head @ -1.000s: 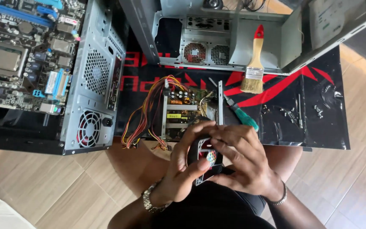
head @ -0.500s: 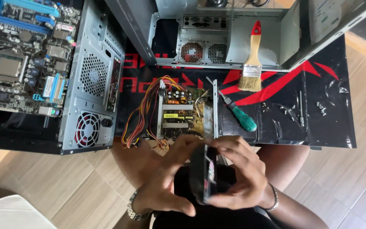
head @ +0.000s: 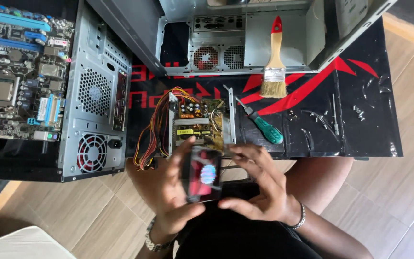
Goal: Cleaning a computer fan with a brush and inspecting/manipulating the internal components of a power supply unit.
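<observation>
Near the open power supply (head: 200, 122), both hands, left hand (head: 168, 189) and right hand (head: 259, 187), grip a square black plastic fan (head: 202, 173), fingers wrapped round its edges, long side running near-far.

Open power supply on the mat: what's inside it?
Inside the open power supply: a circuit board with capacitors and coils, plus a bundle of coloured wires spilling out its left side. Its near edge is covered by the hands and the small fan they hold.

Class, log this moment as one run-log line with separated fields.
left hand: holds small fan | right hand: holds same fan | behind: opened power supply | nearby: green screwdriver, brush
</observation>
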